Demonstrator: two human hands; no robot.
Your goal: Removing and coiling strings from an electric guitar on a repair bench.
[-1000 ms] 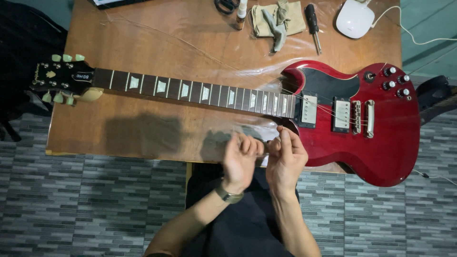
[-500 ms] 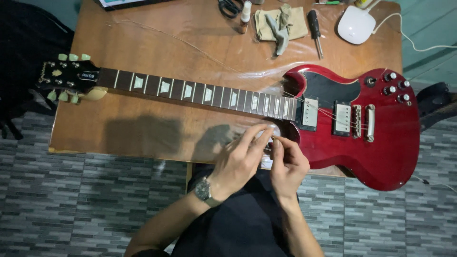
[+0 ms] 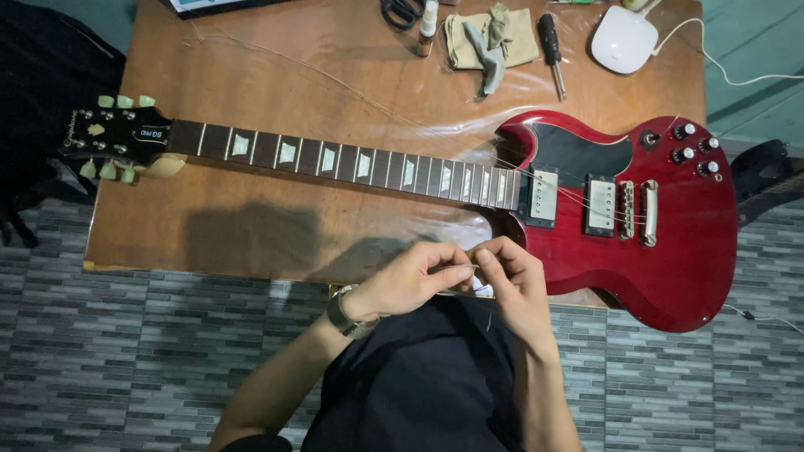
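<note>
A red electric guitar (image 3: 670, 226) lies flat on the wooden table (image 3: 251, 226), its black headstock (image 3: 113, 134) at the left and body at the right. My left hand (image 3: 410, 280) and my right hand (image 3: 511, 280) meet just below the table's near edge, above my dark-clothed lap. Both pinch a thin guitar string (image 3: 456, 268) between thumb and fingers; a small white piece (image 3: 481, 289) shows between them. A watch (image 3: 343, 311) sits on my left wrist. Loose strings run across the guitar's pickups (image 3: 599, 205).
At the table's far edge lie a beige cloth with a grey tool (image 3: 490, 42), a black-handled screwdriver (image 3: 550, 42), a small bottle (image 3: 427, 23) and scissors (image 3: 402, 10). A white device (image 3: 624, 40) with a cable sits far right. Grey tiled floor surrounds the table.
My hands have dropped from the guitar's lower horn toward my lap. The left hand has turned palm-down and now pinches the string beside the right hand's fingers.
</note>
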